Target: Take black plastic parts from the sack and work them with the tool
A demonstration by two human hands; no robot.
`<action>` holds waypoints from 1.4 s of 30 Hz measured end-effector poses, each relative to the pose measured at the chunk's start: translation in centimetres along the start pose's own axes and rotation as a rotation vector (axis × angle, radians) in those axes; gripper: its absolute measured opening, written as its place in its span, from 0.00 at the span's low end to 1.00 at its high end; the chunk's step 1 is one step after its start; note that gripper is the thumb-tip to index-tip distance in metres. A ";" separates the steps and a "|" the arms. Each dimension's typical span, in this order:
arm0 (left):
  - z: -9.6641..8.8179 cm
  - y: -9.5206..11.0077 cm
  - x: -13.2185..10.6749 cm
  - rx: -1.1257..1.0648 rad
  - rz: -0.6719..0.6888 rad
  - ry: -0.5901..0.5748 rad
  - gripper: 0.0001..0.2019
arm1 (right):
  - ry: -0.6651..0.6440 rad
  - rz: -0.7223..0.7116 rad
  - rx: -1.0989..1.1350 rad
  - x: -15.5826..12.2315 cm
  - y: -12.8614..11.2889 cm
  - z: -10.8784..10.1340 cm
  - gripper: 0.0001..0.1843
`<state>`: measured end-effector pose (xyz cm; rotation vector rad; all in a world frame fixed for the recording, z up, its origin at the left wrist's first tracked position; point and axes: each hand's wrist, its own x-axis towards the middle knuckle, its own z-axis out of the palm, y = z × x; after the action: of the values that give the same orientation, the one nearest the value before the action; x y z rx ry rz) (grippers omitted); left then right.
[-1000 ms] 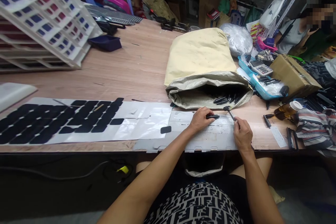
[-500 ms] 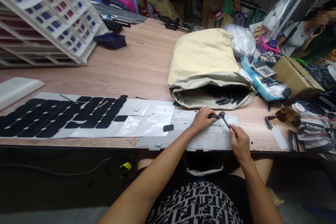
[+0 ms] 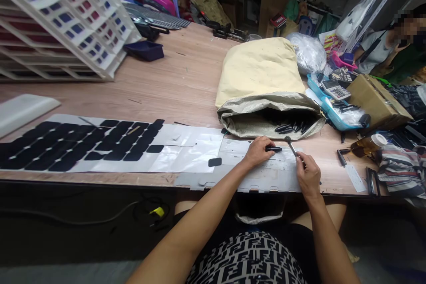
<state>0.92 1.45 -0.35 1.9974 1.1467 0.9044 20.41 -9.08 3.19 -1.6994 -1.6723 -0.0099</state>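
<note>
Cluttered workshop, wooden table [image 3: 186, 84] | left hand [image 3: 258, 151] pinches black part [image 3: 273, 148] | right hand [image 3: 308, 173] grips small hammer [image 3: 290, 144], head raised beside it | likely tapping; calls for square aim.

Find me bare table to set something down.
Bare wood lies between the white racks, sack and sheet of black pads. Crowded: right of the sack around the calculator and cardboard box, and the near edge, where the left hand holds a black part, the right hand a tool.

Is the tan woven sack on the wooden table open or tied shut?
Open. The tan woven sack lies on its side, its mouth gaping toward the person, with slim black parts visible inside.
</note>
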 end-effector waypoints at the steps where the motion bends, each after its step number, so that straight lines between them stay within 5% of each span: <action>1: 0.0 0.0 0.0 0.001 0.001 -0.001 0.07 | 0.027 0.005 -0.068 0.3 0.5 0.1 0.14; 6: -0.2 0.3 -0.1 0.005 -0.014 -0.024 0.06 | 0.061 -0.010 -0.376 0.7 2.4 1.2 0.14; 13: -1.5 1.4 -0.8 -0.035 0.094 -0.170 0.07 | 0.028 -0.030 -0.473 0.4 2.3 1.5 0.13; 20: -3.2 4.2 -7.5 -0.105 0.295 -0.401 0.07 | 0.013 -0.020 -0.499 0.4 2.0 1.3 0.12; 24: -2.0 4.7 -10.4 0.037 0.319 -0.360 0.10 | 0.007 -0.022 -0.508 0.4 1.9 1.3 0.11; 29: -1.3 5.1 -10.9 0.086 0.307 -0.335 0.14 | 0.011 -0.012 -0.523 0.3 1.8 1.4 0.11; 35: -2.4 5.0 -6.8 -0.098 0.103 -0.346 0.05 | -0.012 0.008 -0.537 0.2 1.6 1.5 0.11; 42: -0.4 2.6 5.4 0.071 -0.142 0.056 0.10 | -0.030 0.022 -0.529 0.1 1.5 1.5 0.10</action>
<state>3.77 5.37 3.23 1.9286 1.3511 0.8628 21.06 -8.10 1.43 -2.1064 -1.7750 -0.4538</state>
